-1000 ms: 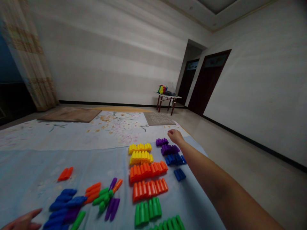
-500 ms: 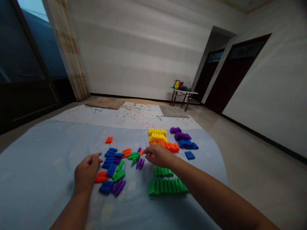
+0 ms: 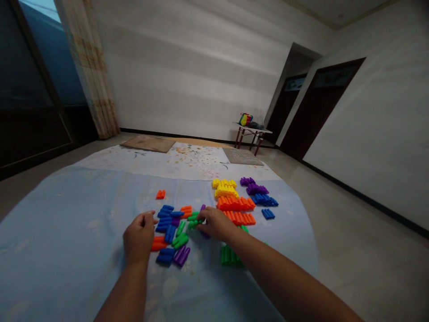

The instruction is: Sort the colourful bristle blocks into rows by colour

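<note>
My right hand (image 3: 217, 225) reaches into the loose pile, thumb and fingertips closing on a green bullet-shaped plastic piece (image 3: 193, 224). A purple piece (image 3: 203, 208) shows just behind those fingers, and another lies partly under them. My left hand (image 3: 138, 237) rests at the pile's left edge with curled fingers; whether anything is inside them is hidden. Beside it are blue pieces (image 3: 165, 226) and orange pieces (image 3: 158, 243). Nearer me lie more blue pieces (image 3: 166, 256), purple pieces (image 3: 182, 256) and green pieces (image 3: 180, 240).
Sorted rows stand to the right: yellow (image 3: 226, 191), orange (image 3: 236, 203), purple (image 3: 257, 188), blue (image 3: 264, 200) and green (image 3: 231, 256), partly behind my right forearm. Two orange pieces (image 3: 161, 194) lie apart at the back. A light-blue cloth (image 3: 83, 214) covers the surface.
My right hand has shifted from an orange piece to the green pieces, covering part of the purple ones. My left hand stays curled beside the pile. The view has swung slightly left.
</note>
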Demonstrator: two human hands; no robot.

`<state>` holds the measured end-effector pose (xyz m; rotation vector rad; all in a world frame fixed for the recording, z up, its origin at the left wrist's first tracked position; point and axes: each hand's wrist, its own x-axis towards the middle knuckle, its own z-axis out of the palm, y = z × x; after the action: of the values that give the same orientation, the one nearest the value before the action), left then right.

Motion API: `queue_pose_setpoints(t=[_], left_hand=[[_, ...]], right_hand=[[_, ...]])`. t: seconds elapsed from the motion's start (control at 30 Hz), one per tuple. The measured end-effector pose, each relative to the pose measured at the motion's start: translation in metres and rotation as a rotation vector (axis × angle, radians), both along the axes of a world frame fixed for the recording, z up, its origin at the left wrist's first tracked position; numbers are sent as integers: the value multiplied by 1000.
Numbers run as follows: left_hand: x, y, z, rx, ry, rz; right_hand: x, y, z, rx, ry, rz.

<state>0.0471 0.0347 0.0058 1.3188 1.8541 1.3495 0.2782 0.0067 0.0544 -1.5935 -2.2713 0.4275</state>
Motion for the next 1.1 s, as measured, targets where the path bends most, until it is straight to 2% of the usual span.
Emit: queue_pose_setpoints(t=[0.13,0.2,0.33,0.53,0.67,0.77,0.9,1.0,1.1], left_hand=[[0,0,0,4,3,4],[0,0,0,1,11,5],[0,2,-1,8,26,13],[1,2,0,17,30,22],[1,-1,4,17,47,26],[0,-2,6,14,43,28],[0,-3,6,-11,57,14],[0,-3,8,-22,64,15],[1,-5,9,-20,64,26]], right_hand=[[-7,-3,3,-119,9,109],[-8,-3,4,-168,-15,108],[-7,-5,10,-90,-41,14],[-12,-1,5,-77,-144,181],[-9,4,4,-67,-168,190],[18,-5,16,33,-12,161],[84,-30,31,165,180,43],[131,-50,28,178,210,-76],[162,-65,15,140,214,-153]])
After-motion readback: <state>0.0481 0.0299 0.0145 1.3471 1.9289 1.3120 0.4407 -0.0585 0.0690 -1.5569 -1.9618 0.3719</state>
